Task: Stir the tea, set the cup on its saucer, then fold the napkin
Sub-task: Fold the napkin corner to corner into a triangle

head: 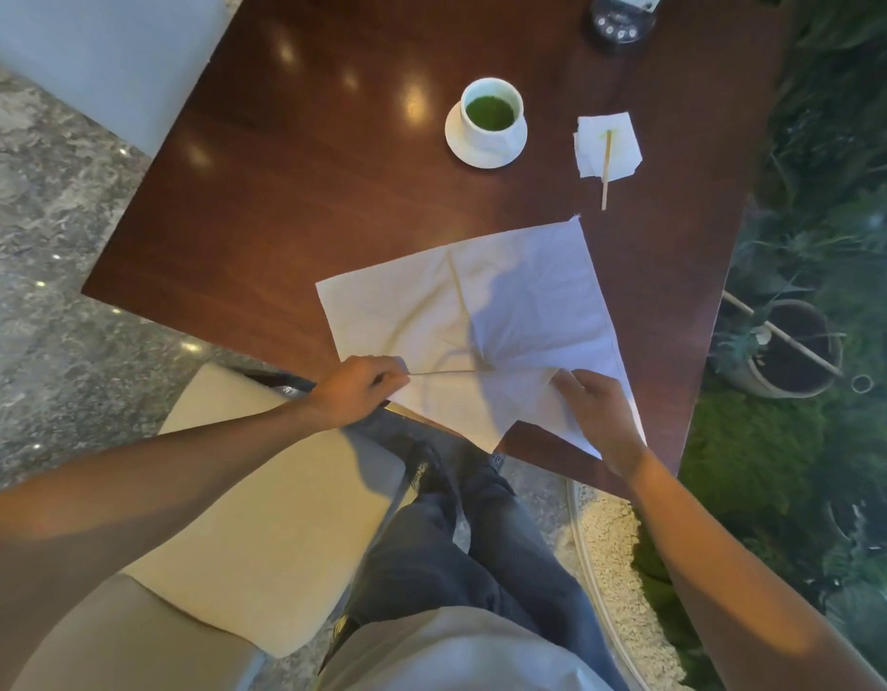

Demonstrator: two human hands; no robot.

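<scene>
I am on the last step: the cup sits on its saucer, the stirrer lies aside. My left hand and right hand each pinch the napkin along its near edge, which overhangs the table. Next, I judge, comes lifting that edge forward; open wood lies beyond.

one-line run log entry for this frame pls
stage: napkin fold | left hand: pinching napkin near edge | right hand: pinching napkin | cup: on saucer | stir stick: on paper tissue
</scene>
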